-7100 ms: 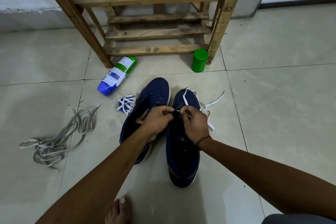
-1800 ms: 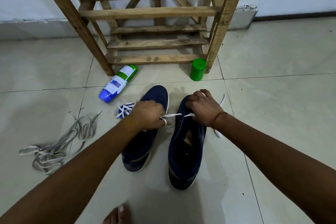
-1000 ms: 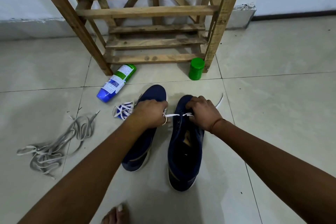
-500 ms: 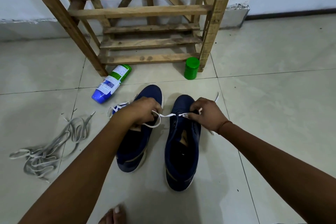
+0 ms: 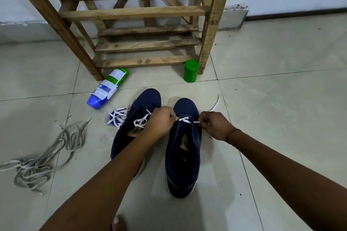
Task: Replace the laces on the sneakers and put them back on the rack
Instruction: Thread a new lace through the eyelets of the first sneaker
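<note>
Head view — left sneaker [image 5: 146,99] and right sneaker [image 5: 183,165] side by side on the floor [image 5: 272,118], toes toward the wooden rack [image 5: 135,13]. Left hand [image 5: 161,122] and right hand [image 5: 214,126] both curled, pinching the white lace [image 5: 185,119] crossed over the right sneaker's front eyelets. Off left, grey laces [image 5: 30,169] heaped — well apart.

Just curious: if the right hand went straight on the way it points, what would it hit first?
Probably the navy sneaker being laced, beside the right hand, then the left hand; depth unclear.
</note>
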